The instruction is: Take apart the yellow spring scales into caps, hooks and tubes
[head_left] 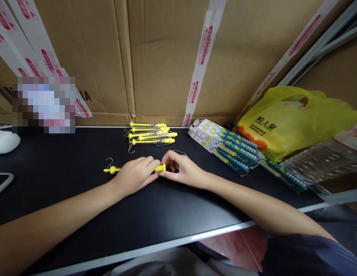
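A yellow spring scale point(160, 168) lies level across my left hand point(137, 171), which is wrapped round its tube. At its left end a wire hook stands up past my wrist. My right hand point(182, 168) is curled at the scale's right end, thumb and fingers bent close to the yellow cap. A thin wire hook point(180, 152) shows just above my right knuckles; whether the fingers grip it is hidden. Behind my hands, several like spring scales point(151, 135) lie side by side in a pile, their hooks mostly to the left.
Several printed boxes point(224, 145) lie stacked at the right. Past them sit a yellow plastic bag point(293, 119) and clear plastic packaging point(319, 161). A white mouse point(7, 142) and a phone point(1, 183) rest at the left. Taped cardboard point(164, 57) walls the black table's point(132, 226) back.
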### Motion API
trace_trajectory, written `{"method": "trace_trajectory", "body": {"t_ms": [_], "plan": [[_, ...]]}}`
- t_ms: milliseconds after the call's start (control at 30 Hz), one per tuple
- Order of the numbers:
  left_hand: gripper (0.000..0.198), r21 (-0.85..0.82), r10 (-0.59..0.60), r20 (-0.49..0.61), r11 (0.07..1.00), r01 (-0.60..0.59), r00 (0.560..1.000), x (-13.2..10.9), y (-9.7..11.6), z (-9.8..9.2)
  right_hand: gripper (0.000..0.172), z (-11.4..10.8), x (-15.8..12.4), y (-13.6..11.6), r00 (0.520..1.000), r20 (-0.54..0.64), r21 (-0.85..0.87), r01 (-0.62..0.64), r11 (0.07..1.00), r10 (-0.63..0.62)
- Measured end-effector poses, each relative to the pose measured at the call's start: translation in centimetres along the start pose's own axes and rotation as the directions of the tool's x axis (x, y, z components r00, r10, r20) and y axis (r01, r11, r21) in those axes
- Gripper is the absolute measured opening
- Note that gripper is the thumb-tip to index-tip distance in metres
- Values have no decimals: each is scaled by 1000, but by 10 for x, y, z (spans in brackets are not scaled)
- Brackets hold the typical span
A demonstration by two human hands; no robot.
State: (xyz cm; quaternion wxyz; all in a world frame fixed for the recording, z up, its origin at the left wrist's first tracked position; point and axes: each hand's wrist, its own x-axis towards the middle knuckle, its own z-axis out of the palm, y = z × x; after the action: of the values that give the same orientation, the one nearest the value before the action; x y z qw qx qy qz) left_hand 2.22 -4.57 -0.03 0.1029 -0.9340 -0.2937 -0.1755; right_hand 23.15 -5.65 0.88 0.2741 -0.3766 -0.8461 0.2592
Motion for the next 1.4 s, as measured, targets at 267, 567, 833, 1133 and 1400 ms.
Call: {"method": "trace_trajectory", "body": {"t_ms": [267, 567, 833, 1133, 1400], "plan": [[21, 56, 0, -11, 998, 1, 1000, 1, 2, 0, 27, -3, 2, 5, 1000, -1, 145, -24, 989, 25], [27, 96, -32, -34, 995, 36, 999, -1, 2, 1, 22, -11, 5, 9, 1000, 13, 188, -10, 982, 7], [28, 103, -46, -51, 993, 51, 998, 0, 2, 0, 23, -13, 5, 11, 1000, 26, 240, -20, 971, 14], [28, 78, -63, -52, 995, 67, 997, -1, 1, 0, 22, -17, 7, 9, 999, 9, 244, -32, 969, 30], [26, 74, -61, -37, 995, 64, 997, -1, -1, 1, 17, -24, 8, 8, 1000, -3, 20, -11, 1000, 11]]}}
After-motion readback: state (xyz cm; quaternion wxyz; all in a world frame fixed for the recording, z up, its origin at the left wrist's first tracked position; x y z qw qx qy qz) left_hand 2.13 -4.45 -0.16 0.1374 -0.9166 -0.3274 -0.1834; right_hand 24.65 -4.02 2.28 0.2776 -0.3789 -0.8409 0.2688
